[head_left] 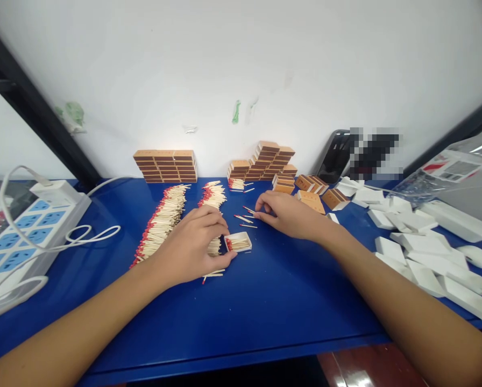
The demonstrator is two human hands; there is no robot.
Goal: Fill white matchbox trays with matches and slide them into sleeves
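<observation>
My left hand [195, 244] is closed on the end of a small white matchbox tray [245, 249], thumb in front and fingers behind. Several red-tipped matches [238, 243] lie inside the tray. To the right, my right hand [291, 215] pinches the plain end of a match [248, 209] between thumb and forefinger, close to the table. A few loose matches [248, 226] lie just below those fingertips. Beside and partly behind my left hand run a long row of matches [160, 220] and a shorter heap of matches [213, 196].
Stacked matchboxes [166, 166] stand against the wall, with more matchboxes [265, 161] right of them. White empty trays [426, 247] are piled at the right. A phone [333, 156] leans at the back. A power strip [27, 236] with cables lies left on the blue table [265, 312].
</observation>
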